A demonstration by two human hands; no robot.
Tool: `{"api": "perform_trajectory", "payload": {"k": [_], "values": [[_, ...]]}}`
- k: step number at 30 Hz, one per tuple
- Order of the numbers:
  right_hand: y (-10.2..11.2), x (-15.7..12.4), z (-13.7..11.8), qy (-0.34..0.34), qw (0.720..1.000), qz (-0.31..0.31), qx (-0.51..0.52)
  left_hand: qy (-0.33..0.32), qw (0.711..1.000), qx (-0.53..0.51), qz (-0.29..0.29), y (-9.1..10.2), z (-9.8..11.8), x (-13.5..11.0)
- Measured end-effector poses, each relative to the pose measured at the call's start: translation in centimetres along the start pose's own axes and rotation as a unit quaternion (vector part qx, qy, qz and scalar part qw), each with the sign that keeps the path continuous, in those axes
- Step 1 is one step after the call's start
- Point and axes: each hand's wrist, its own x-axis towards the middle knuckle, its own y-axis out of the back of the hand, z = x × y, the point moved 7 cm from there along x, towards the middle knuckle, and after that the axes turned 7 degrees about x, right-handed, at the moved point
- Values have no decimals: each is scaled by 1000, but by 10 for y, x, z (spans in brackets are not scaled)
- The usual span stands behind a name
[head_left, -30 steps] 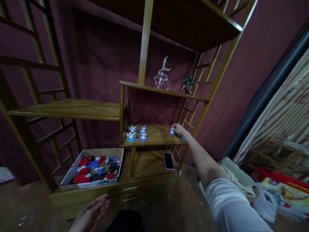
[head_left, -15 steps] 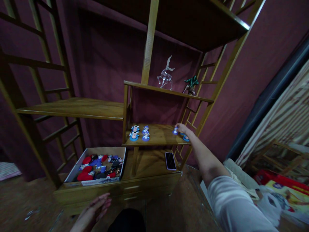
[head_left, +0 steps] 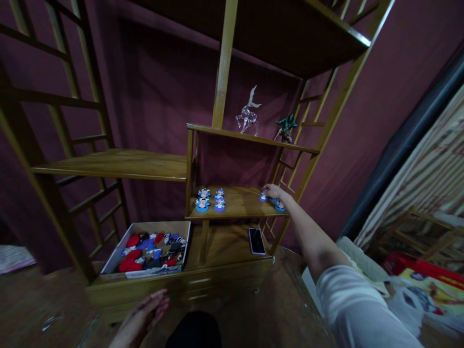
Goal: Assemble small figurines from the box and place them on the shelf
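My right hand [head_left: 276,192] reaches to the right end of the middle wooden shelf [head_left: 239,209]. Its fingers rest on a small blue-based figurine [head_left: 263,196]; whether they grip it is unclear. Another blue-based figurine [head_left: 279,207] stands just beside my wrist. Several similar figurines [head_left: 210,199] stand grouped at the shelf's left end. My left hand [head_left: 143,316] hangs low in front of the cabinet, fingers stretched out flat, holding nothing.
An open box [head_left: 119,272] of red, blue and black toys sits on the cabinet top at left. A phone [head_left: 256,240] lies to its right. A glass figure [head_left: 247,114] and a green figurine [head_left: 285,127] stand on the upper shelf. Clutter lies at right.
My right hand has stayed at the figurine on the shelf's right end. The view has shifted slightly; my left hand has barely moved.
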Motion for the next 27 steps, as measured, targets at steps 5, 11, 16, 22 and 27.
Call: {"api": "perform_trajectory", "payload": {"k": [5,11,16,22,27], "values": [[16,-1,-3,-2,1000,18,-6,-19,1000,9,5,3,3,-1],[3,-6,-4,-3,999,-3,-33,-15,1000,8,5,8,2,0],[-18,-6,-1,-20,998,-6,-59,-1,1000,-10,-2,13,-4,6],[-30,-3,5,-29,996,2,-79,-15,1000,1,23,8,3,-3],[-30,-4,6,-24,996,12,-79,-7,1000,10,24,5,4,-5]]}}
